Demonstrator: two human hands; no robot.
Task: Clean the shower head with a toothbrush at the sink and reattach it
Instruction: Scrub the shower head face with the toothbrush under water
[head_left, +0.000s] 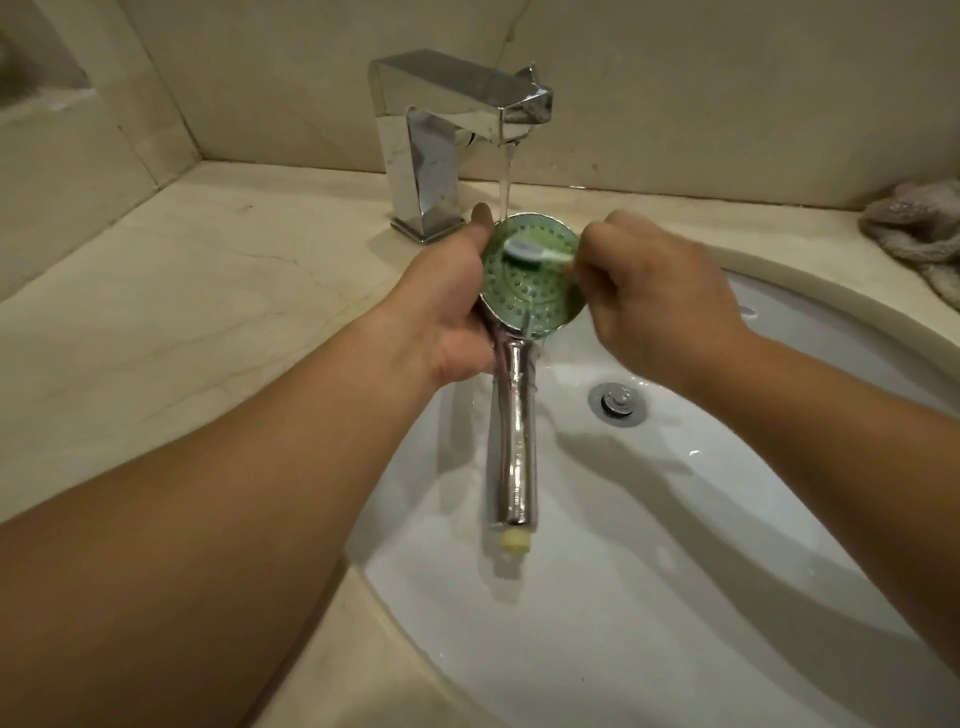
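Step in hand: scrubbing; reattachment is not yet begun. The beige stone worktop (182, 291) carries a white glazed oval sink (675, 519) and an angular chrome faucet (441, 135), which is running. The shower head (530, 280), a round green perforated face on a chrome handle, is held over the sink under the stream. The left hand (447, 306) grips its neck, fingers wrapped. The right hand (660, 301) pinches the toothbrush (535, 253), bristles on the face. Next move likely calls for working across the remaining nozzles.
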